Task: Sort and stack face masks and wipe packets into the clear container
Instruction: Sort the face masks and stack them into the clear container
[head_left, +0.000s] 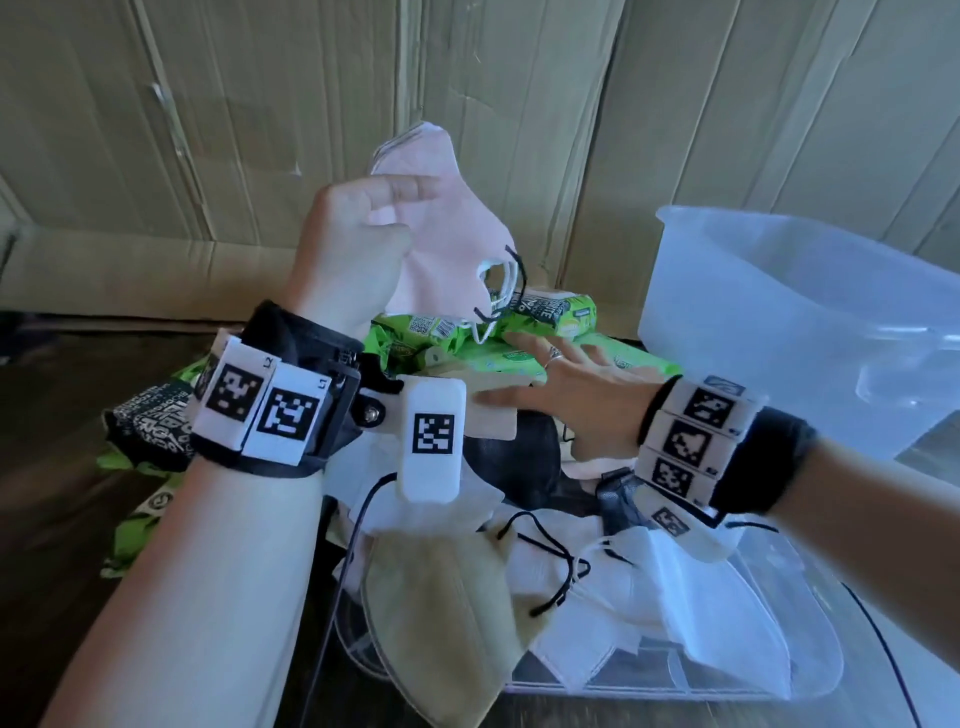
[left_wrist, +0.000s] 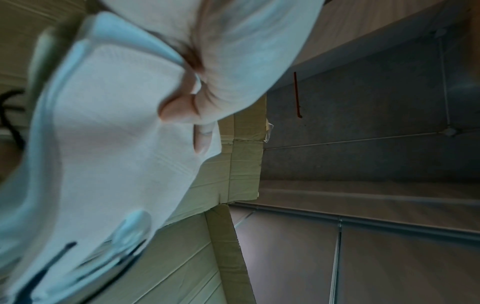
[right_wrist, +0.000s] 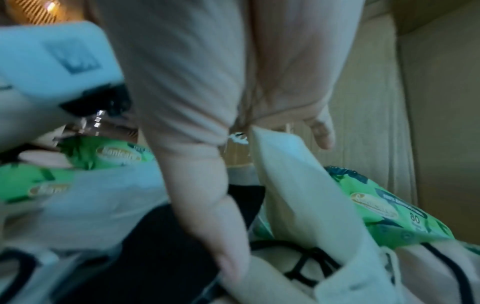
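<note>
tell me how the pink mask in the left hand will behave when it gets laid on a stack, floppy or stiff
Probably floppy: the pink mask hangs limp from the left hand, which pinches it near the top. It looks thin and light, so it may shift or unfold when released. Its ear loops dangle loose and could snag on the green wipe packets below.

Beyond the right grip (right_wrist: 233, 144), a green wipe packet (right_wrist: 394, 216) reads "80". To that grip's left, another green packet (right_wrist: 119, 156) shows a gold oval logo, seemingly "Sanicare". Left wristband tags (head_left: 260, 402) read "L1", "L2".
</note>
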